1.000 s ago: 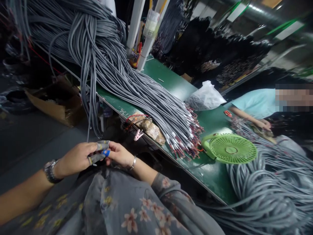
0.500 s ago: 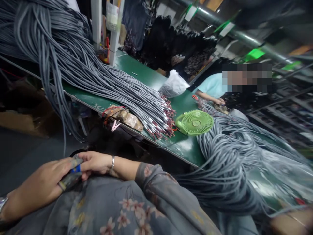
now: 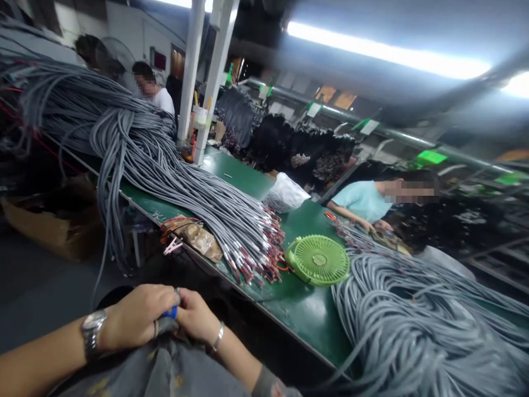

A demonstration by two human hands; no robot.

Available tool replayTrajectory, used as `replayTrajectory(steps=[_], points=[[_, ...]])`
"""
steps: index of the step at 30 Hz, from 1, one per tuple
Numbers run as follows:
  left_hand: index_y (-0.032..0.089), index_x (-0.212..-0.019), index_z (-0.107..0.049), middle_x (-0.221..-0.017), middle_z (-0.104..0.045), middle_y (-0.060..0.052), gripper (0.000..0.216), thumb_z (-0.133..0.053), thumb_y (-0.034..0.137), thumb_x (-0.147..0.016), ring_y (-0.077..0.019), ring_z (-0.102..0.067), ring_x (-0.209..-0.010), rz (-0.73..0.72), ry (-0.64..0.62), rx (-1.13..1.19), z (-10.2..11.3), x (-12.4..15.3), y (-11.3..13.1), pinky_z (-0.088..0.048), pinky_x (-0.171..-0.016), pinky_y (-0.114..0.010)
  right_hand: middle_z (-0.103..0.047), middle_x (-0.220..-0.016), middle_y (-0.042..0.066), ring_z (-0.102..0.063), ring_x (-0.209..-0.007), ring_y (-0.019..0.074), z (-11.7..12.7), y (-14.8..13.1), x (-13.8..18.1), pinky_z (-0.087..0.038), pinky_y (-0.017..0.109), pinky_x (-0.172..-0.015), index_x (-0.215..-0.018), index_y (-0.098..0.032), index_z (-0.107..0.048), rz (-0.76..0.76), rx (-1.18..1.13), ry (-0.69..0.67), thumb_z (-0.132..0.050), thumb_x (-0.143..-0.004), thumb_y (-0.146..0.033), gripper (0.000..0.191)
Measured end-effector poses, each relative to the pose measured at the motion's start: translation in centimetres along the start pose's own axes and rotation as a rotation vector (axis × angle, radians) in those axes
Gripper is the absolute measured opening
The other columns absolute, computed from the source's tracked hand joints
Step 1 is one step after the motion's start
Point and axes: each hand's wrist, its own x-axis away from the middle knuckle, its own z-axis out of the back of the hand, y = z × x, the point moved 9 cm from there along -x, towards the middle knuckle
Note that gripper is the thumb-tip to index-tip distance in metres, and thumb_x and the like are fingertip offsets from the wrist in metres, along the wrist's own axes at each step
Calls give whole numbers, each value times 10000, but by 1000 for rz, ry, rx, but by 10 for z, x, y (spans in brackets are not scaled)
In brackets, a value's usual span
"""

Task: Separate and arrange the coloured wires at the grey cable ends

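Green and glossy, the worktable is stretching ahead of the left hand and right hand, grey cables are lying on it beyond them, and a green fan is sitting to their right. Both hands are meeting, fingers curled; whether they are gripping anything, I cannot tell. A pink clip is jutting out ahead of them; a blue finger band is showing between them.

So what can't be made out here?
Head view:
Anything between the left hand with silver metal watch and the right hand with silver metal bracelet: the hands hide it.
Inside the open brown cardboard box: shadow hides it.
Contents of the crumpled whitish plastic bag: clouded by its plastic.
Coiled round grey cables: cut off by the right edge.
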Motion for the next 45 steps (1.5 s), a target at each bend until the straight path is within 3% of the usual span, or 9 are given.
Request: replayTrajectory(steps=[4, 7, 10, 15, 21, 26, 36, 40, 45], points=[[247, -945, -688, -769, -756, -25, 280, -640, 523, -932, -204, -695, -651, -30, 70, 107, 15, -33, -2, -490, -636, -277, -686, -746, 0, -627, -730, 180, 60, -31, 27, -531, 281, -695, -927, -203, -721, 275, 273, 204, -798, -852, -482, 300], [257, -950, -741, -800, -794, -30, 240, -587, 441, -954, -202, -727, -693, 166, 203, 88, 47, -53, -42, -521, -693, -274, -752, -867, 61, -677, -773, 221, 103, -47, 45, -557, 322, -740, -1035, -222, -750, 450, 454, 423, -663, -944, -405, 222], [262, -931, -782, -867, -827, -45, 241, -568, 367, -896, -234, -765, -804, 362, 273, -24, 78, -70, -89, -558, -752, -301, -742, -809, 70, -678, -695, 228, 119, -50, 52, -536, 319, -670, -985, -234, -750, 558, 645, 545, -578, -966, -315, 191], [258, -1043, -799, -1119, -840, -76, 348, -560, 193, -800, -275, -754, -1074, 444, 194, -367, 104, -112, -145, -568, -961, -361, -689, -703, 58, -641, -604, 209, 102, -51, 61, -426, 298, -560, -965, -222, -729, 775, 911, 576, -501, -964, -226, 228], [244, -1123, -761, -1164, -816, -102, 450, -633, 113, -712, -298, -730, -1144, 370, -10, -530, 87, -164, -184, -540, -1031, -406, -670, -705, 50, -631, -609, 203, 95, -52, 68, -387, 297, -563, -1091, -209, -714, 829, 975, 572, -514, -973, -208, 232], [180, -1217, -712, -1196, -783, -166, 497, -629, 113, -732, -317, -748, -1109, 328, -103, -549, 78, -176, -203, -536, -1021, -414, -653, -674, 36, -607, -566, 195, 94, -55, 71, -380, 296, -542, -1086, -214, -706, 848, 978, 563, -515, -976, -224, 221], [150, -1239, -668, -1081, -813, -160, 467, -635, 271, -788, -334, -773, -1050, 298, -279, -571, 79, -170, -209, -568, -949, -401, -613, -630, 3, -575, -514, 158, 93, -70, 82, -386, 273, -507, -1034, -192, -675, 919, 980, 671, -474, -1039, -245, 209], [186, -1211, -683, -1171, -805, -149, 455, -642, 215, -758, -313, -762, -1117, 254, -254, -549, 77, -166, -203, -559, -990, -379, -600, -629, -4, -569, -515, 146, 93, -73, 82, -389, 259, -510, -1011, -186, -675, 899, 992, 695, -464, -1054, -241, 222], [189, -1228, -692, -1173, -802, -149, 505, -641, 145, -728, -300, -795, -981, 287, -308, -531, 74, -158, -200, -581, -839, -357, -590, -615, -10, -561, -499, 142, 94, -78, 82, -402, 254, -502, -970, -190, -669, 867, 1003, 736, -468, -1053, -226, 220]])
